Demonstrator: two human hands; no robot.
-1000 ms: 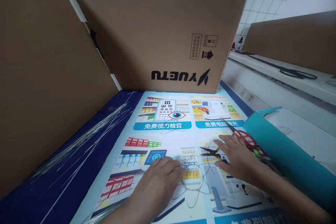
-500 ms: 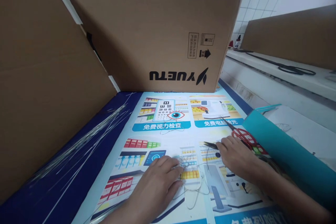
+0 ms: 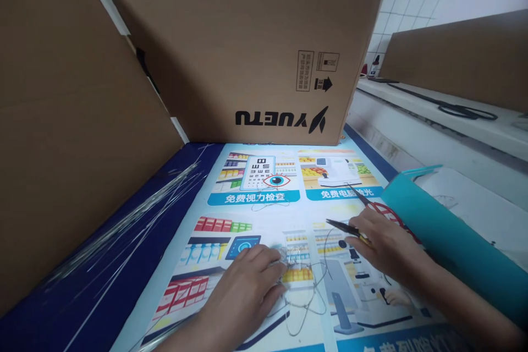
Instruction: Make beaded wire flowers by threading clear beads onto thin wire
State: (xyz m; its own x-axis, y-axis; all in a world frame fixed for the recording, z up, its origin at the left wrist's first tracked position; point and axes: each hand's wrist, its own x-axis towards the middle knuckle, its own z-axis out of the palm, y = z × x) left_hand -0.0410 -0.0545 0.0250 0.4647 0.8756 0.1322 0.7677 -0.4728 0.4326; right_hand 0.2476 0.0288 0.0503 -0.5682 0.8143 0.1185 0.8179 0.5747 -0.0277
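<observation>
Against left grip [image 3: 247, 286] — wire tangle [image 3: 295, 258]

The left hand [image 3: 247, 286] and the right hand [image 3: 381, 245] are bare — ungloved, with slim, plain fingers. The left forearm [image 3: 193, 335] and the right forearm [image 3: 462, 308] show uncovered right to the picture's lower edge — any sleeve lies out of view.

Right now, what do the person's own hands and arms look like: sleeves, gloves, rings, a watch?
The left hand and right hand are bare: no gloves, and no rings show. Both forearms are bare as far as the picture's lower edge, with no sleeve, watch or bracelet in view.
</observation>
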